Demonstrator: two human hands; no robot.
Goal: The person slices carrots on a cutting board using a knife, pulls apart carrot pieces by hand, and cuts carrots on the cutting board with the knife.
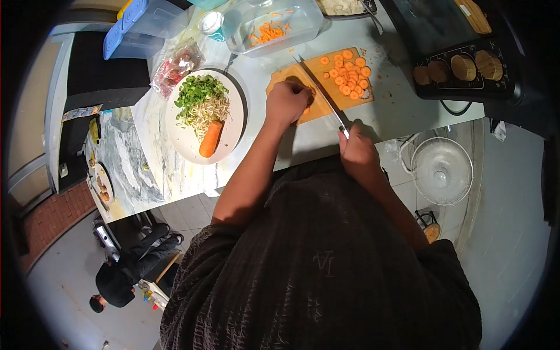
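My right hand (359, 147) is wrapped round the handle of a kitchen knife (324, 97). The long blade lies slantwise over a wooden cutting board (354, 53), its tip toward the far edge. Just left of the blade, my left hand (287, 102) is closed with fingers curled down on the board. A bit of orange carrot (307, 110) shows by its fingertips; the rest of that piece is hidden under the hand. Several round carrot slices (348, 73) are spread on the board right of the knife.
Left stands a plate (174, 134) with chopped greens (198, 93), bean sprouts (207, 114) and a carrot chunk (211, 139). Behind are a plastic container (306, 35) of carrot strips and a plastic bag (172, 73). A black appliance (466, 76) sits right. A person (116, 284) is lower left.
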